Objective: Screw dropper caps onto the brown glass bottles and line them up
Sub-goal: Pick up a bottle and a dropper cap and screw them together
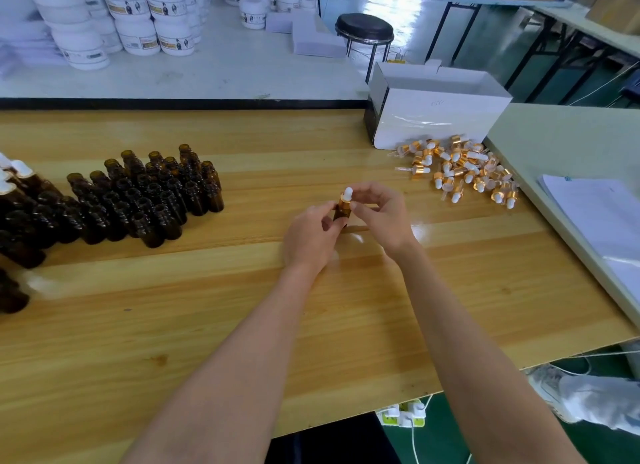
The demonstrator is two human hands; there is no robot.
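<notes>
Between both hands, the left hand (313,236) grips the brown bottle (342,213) while the right hand (379,211) pinches its dropper cap (346,195).

Tabletop (207,325): uncapped bottles (145,197) stand packed in rows at left, with a few capped bottles (20,176) at the far-left edge. Loose dropper caps (460,172) are piled at right rear, just in front of a box (436,117). At centre, between the two groups, is one bottle (342,214) with a cap (347,194) on top. The left hand (311,235) grips it from the left and the right hand (381,214) pinches the cap from the right. Paper stack (595,214) lies on the adjoining surface, far right.
</notes>
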